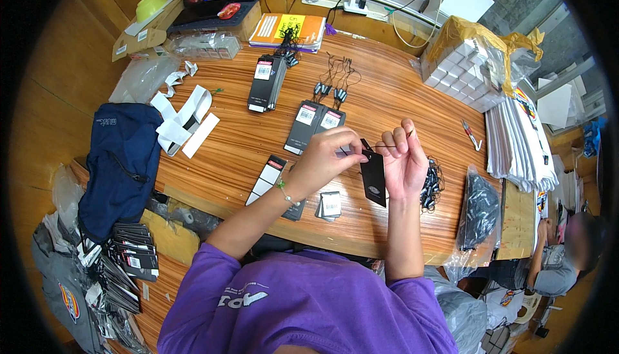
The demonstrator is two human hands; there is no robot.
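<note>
Over the wooden table (225, 128), a black hang tag (374, 185) dangles below my left hand (327, 159), whose thumb and fingertips pinch its top end. My right hand (406, 168), palm turned up and fingers curled, pinches a thin dark cord that runs across to the tag. Just beyond my left hand lie two stacks of grey tags (302, 125) with black cords attached. Close under my left wrist is a stack of tags with white labels (265, 177), and a small pile of white stickers (331, 204) sits nearby. Beside my right hand is a heap of black cords (432, 186).
Further back stands another corded tag stack (263, 83). On the right are snips (471, 135), a plastic bag of black cords (479, 209), folded white garments (512, 138) and wrapped white boxes (461, 67). Paper strips (184, 122) and a navy bag (122, 160) lie left. Another person (561, 267) sits far right.
</note>
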